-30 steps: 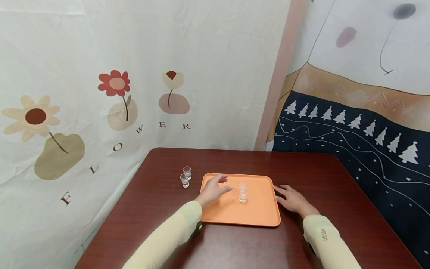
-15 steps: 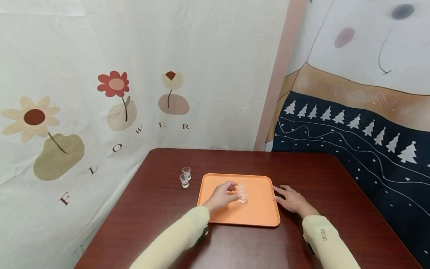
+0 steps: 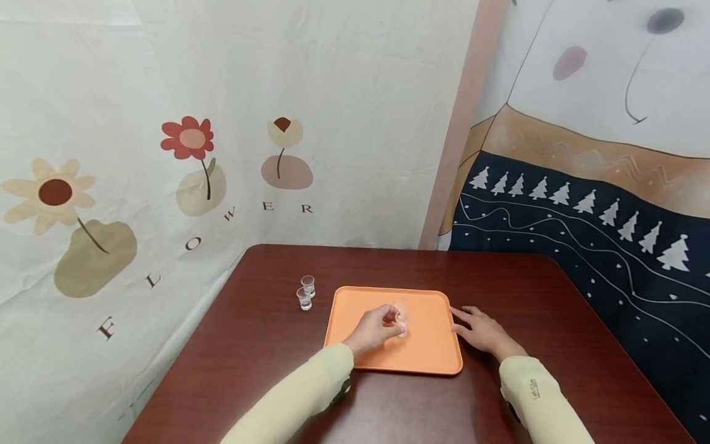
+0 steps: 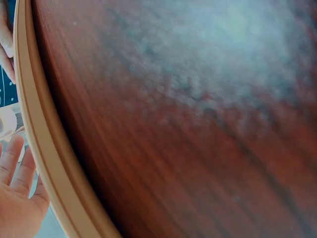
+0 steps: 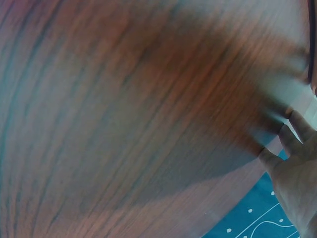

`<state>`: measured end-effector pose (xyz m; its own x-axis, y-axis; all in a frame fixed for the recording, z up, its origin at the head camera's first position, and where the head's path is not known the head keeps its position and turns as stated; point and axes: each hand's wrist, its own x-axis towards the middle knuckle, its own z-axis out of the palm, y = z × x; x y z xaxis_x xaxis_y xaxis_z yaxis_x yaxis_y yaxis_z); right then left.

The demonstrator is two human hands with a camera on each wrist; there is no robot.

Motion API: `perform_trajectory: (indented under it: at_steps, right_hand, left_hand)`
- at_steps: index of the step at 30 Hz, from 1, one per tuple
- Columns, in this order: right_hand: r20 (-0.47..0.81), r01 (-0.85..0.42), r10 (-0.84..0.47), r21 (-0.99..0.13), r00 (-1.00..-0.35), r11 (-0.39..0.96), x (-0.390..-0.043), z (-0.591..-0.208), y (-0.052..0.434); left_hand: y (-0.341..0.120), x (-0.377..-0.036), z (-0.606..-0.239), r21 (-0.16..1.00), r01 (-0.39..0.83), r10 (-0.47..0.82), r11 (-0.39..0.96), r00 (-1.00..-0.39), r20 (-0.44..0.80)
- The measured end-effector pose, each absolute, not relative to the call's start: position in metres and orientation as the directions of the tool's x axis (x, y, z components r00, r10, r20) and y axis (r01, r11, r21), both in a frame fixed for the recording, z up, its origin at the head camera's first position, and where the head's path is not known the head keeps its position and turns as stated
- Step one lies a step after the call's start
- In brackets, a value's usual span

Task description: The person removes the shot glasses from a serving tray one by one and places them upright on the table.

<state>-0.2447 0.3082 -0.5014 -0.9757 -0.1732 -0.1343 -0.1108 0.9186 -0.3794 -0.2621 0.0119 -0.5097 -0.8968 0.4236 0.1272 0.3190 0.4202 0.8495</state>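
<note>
My left hand (image 3: 373,330) is over the orange tray (image 3: 432,354), with its thumb and fingers curled round a small clear shot glass (image 3: 402,331). Fingers partly hide this glass, and a second clear rim (image 3: 399,305) shows just behind it. In the left wrist view, the left hand (image 4: 17,198) is at the lower left, below a clear glass (image 4: 7,121) cut by the frame edge. My right hand (image 3: 482,330) rests on the table with extended fingers touching the tray's right edge. The right wrist view shows this hand (image 5: 297,173) with its fingers spread.
Two more shot glasses, a rear one (image 3: 308,285) and a front one (image 3: 304,299), stand close together left of the tray. The dark red-brown table (image 3: 266,382) reaches back to a printed curtain (image 3: 360,154). A dark blue patterned cloth (image 3: 554,246) hangs at right.
My left hand has moved right and slightly toward me over the tray, and its fingers have closed round a shot glass. The right hand and the tray stay in place.
</note>
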Motion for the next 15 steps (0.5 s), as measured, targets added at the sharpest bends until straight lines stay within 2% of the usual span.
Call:
perform_trajectory:
  at_steps: [15]
  right_hand:
    - [-0.133, -0.111, -0.174, -0.382, -0.976, 0.918, -0.2446, -0.5007, 0.3084]
  left_hand:
    - [0.0123, -0.2614, -0.5085, 0.830, 0.352, 0.435, 0.433, -0.888, 0.150]
